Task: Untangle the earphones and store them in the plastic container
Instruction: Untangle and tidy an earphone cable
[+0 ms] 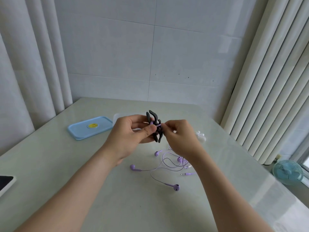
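At the centre of the frame the left hand (132, 134) pinches a black cord winder (154, 118) between thumb and curled fingers. The right hand (180, 136) pinches the cable of the purple earphones (168, 163) where it wraps round the winder. The earbuds and plug lie loosely tangled on the desk (83, 181) below. The clear plastic container (117, 117) sits behind the left hand, its blue lid (90, 127) just beside it at left.

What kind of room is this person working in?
Probably a room in a home, though that is a guess. A glossy table stands against a tiled wall, long pale curtains hang on both sides, and a small blue fan sits low at the right.
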`<state>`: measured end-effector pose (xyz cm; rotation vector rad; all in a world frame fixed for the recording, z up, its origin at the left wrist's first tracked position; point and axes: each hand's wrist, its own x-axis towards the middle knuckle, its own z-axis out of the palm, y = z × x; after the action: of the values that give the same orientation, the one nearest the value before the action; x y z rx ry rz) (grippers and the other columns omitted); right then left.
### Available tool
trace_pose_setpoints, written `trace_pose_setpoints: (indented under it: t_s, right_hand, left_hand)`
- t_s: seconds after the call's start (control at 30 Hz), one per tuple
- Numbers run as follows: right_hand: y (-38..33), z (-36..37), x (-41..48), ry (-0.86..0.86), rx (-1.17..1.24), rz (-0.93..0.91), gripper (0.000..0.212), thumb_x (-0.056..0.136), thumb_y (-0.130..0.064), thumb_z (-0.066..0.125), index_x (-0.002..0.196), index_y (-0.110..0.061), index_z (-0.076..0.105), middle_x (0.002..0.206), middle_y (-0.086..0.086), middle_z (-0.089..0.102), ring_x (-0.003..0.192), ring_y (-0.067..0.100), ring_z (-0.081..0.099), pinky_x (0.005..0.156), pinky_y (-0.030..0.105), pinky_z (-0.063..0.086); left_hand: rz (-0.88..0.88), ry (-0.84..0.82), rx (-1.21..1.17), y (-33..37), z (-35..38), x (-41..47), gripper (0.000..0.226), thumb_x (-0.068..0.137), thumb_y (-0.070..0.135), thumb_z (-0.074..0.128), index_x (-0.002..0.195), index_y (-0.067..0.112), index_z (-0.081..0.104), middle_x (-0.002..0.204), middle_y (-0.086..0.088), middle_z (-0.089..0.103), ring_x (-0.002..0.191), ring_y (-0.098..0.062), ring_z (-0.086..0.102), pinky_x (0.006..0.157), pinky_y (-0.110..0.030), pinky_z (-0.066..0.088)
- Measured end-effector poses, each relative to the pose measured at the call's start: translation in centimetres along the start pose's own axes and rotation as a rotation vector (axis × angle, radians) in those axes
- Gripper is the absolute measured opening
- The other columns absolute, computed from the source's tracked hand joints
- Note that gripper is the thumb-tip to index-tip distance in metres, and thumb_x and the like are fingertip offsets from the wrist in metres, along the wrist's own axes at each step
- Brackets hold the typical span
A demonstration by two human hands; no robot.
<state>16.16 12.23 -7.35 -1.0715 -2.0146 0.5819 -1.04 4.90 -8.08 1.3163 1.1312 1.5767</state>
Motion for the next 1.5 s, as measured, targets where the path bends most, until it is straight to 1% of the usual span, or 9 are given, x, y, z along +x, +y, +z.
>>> trace_pose_setpoints:
  t_s: [0.07, 0.17, 0.33, 0.63, 0.8, 0.93, 1.13, 1.33, 1.5]
  right_hand:
    - [-0.3, 0.0, -0.2, -0.075, 0.014, 0.005, 0.039, 0.102, -0.018, 0.056, 0.069, 0.003, 0.052, 0.058, 0.003, 0.030, 0.055, 0.014, 0.023, 0.054, 0.032, 0.022]
    - [-0.9, -0.3, -0.7, -0.223, 0.094, 0.055, 0.035, 0.102, -0.021, 0.056, 0.072, -0.012, 0.073, 0.062, 0.007, 0.042, 0.052, 0.017, 0.029, 0.052, 0.028, 0.027]
    - [-2.8, -0.8, -1.6, -0.470, 0.333, 0.134, 0.033, 0.103, -0.019, 0.058, 0.077, -0.011, 0.076, 0.052, -0.006, 0.039, 0.048, 0.017, 0.025, 0.045, 0.022, 0.023]
    - [-2.9, -1.5, -1.0, -0.127, 0.749, 0.094, 0.033, 0.107, -0.011, 0.048, 0.076, -0.011, 0.059, 0.060, 0.000, 0.025, 0.053, 0.016, 0.016, 0.049, 0.024, 0.015]
    - [-2.0, -1.0, -0.7, 0.125, 0.481, 0.068, 0.037, 0.105, -0.028, 0.056, 0.073, -0.014, 0.067, 0.059, 0.005, 0.032, 0.053, 0.020, 0.028, 0.050, 0.027, 0.025]
    - [-1.0, -0.8, -0.3, 0.182, 0.344, 0.088, 0.039, 0.105, -0.035, 0.061, 0.075, -0.012, 0.070, 0.048, -0.011, 0.031, 0.045, 0.011, 0.027, 0.046, 0.022, 0.027]
    - [-0.3, -0.1, -0.4, -0.095, 0.296, 0.131, 0.047, 0.108, -0.037, 0.056, 0.065, -0.023, 0.069, 0.064, 0.005, 0.033, 0.058, 0.020, 0.030, 0.055, 0.032, 0.026]
    - [-2.4, -0.1, -1.6, -0.594, 0.418, 0.229, 0.034, 0.110, -0.017, 0.044, 0.087, -0.006, 0.066, 0.065, 0.000, 0.037, 0.053, 0.017, 0.031, 0.049, 0.026, 0.027]
    - [-4.2, -0.9, -2.2, -0.573, 0.469, 0.073, 0.028, 0.106, -0.016, 0.055, 0.089, -0.002, 0.072, 0.056, 0.000, 0.037, 0.046, 0.018, 0.030, 0.046, 0.027, 0.035]
  left_hand:
    - [0.021, 0.057, 0.090, 0.1, 0.0, -0.1, 0.021, 0.096, 0.018, 0.076, 0.116, 0.011, 0.076, 0.102, -0.008, 0.081, 0.098, -0.026, 0.079, 0.080, -0.039, 0.065]
    - [0.053, 0.211, 0.071, 0.2, 0.0, -0.1, 0.022, 0.094, 0.027, 0.079, 0.112, 0.015, 0.075, 0.096, -0.002, 0.081, 0.092, -0.022, 0.080, 0.073, -0.041, 0.066]
    - [0.076, 0.334, 0.084, -0.5, -0.5, 0.3, 0.022, 0.093, 0.031, 0.080, 0.110, 0.020, 0.073, 0.098, 0.000, 0.079, 0.092, -0.021, 0.078, 0.079, -0.044, 0.067]
    - [0.035, -0.070, 0.242, -0.7, -0.8, 0.1, 0.026, 0.094, 0.035, 0.074, 0.120, 0.030, 0.075, 0.106, -0.004, 0.075, 0.077, -0.014, 0.066, 0.076, -0.034, 0.054]
    - [0.015, -0.189, 0.265, -0.4, -0.4, -0.1, 0.030, 0.094, 0.037, 0.074, 0.122, 0.027, 0.075, 0.113, -0.003, 0.078, 0.101, -0.024, 0.074, 0.089, -0.036, 0.057]
    - [0.048, -0.219, 0.195, 0.0, -0.2, -0.4, 0.029, 0.097, 0.016, 0.072, 0.126, 0.017, 0.073, 0.115, -0.004, 0.079, 0.112, -0.020, 0.074, 0.099, -0.033, 0.058]
    - [0.090, -0.024, -0.015, 0.5, -0.3, 0.1, 0.035, 0.089, 0.019, 0.075, 0.123, 0.010, 0.073, 0.112, -0.008, 0.081, 0.111, -0.022, 0.076, 0.103, -0.032, 0.056]
    - [0.025, 0.275, -0.135, -0.5, -1.0, 1.1, 0.020, 0.098, 0.021, 0.074, 0.115, 0.010, 0.071, 0.115, -0.016, 0.076, 0.105, -0.035, 0.076, 0.089, -0.042, 0.063]
    - [-0.012, 0.140, 0.096, -1.3, -2.0, 0.8, 0.018, 0.099, 0.031, 0.072, 0.114, 0.026, 0.064, 0.109, 0.000, 0.078, 0.096, -0.019, 0.073, 0.092, -0.044, 0.055]
